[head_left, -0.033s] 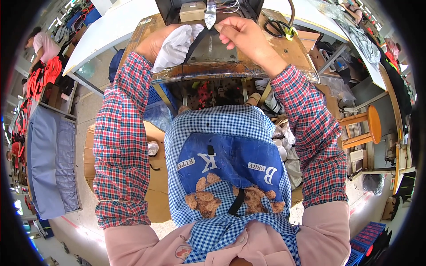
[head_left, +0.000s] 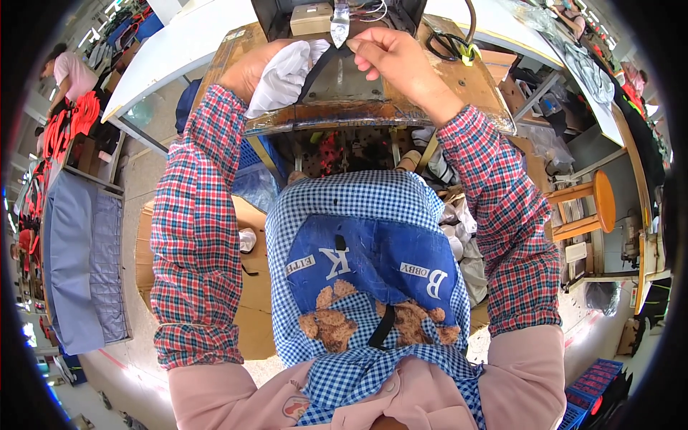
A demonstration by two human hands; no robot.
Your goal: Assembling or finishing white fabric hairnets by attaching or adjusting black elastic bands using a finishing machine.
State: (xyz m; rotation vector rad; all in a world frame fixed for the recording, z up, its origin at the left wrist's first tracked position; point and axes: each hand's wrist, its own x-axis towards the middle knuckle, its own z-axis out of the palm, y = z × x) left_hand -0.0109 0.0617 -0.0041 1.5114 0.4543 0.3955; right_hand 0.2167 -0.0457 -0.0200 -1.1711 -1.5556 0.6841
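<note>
At the far left of the worktable, my left hand [head_left: 247, 73] grips a bunched white cloth [head_left: 281, 77], which hides most of its fingers. From the cloth's right side a narrow black strip [head_left: 315, 69] slants up beneath the pointed metal head [head_left: 340, 27] of a machine. My right hand [head_left: 394, 61] is closed in a pinch at the strip's upper end, just right of the metal tip. Its other fingers are curled. Whether the tip touches the strip cannot be made out.
The wooden worktable [head_left: 459, 93] has a worn front edge. A beige box [head_left: 311, 19] and thin wires sit behind the metal head. A black cable coil [head_left: 446, 46] lies at the right. White tables flank both sides; a wooden stool [head_left: 604, 201] stands to the right. Cardboard [head_left: 254, 315] lies on the floor.
</note>
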